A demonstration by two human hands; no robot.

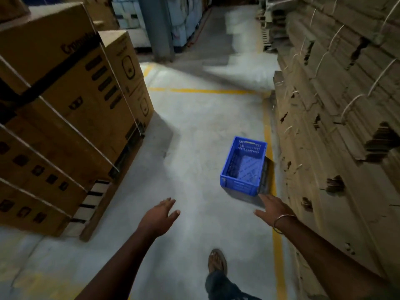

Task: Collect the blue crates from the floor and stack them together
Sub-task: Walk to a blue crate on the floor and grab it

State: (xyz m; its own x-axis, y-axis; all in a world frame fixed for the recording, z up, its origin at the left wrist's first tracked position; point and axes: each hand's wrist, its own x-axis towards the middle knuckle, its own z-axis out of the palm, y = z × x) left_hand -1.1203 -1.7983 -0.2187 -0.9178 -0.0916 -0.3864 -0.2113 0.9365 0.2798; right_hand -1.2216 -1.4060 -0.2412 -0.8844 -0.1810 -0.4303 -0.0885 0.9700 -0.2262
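Note:
One blue crate (244, 166) sits upright and empty on the grey concrete floor, close to the yellow line on the right. My right hand (273, 207) reaches forward with straight fingers, just short of the crate's near right corner and holding nothing. My left hand (160, 216) is stretched out with relaxed, spread fingers, well to the left of the crate and below it in the frame. Both hands are empty.
Strapped cardboard boxes (65, 118) are stacked on a pallet at the left. A tall pile of flat cardboard sheets (337, 126) lines the right side. The aisle runs ahead between them to a grey pillar (158, 29). My sandalled foot (217, 262) is stepping forward.

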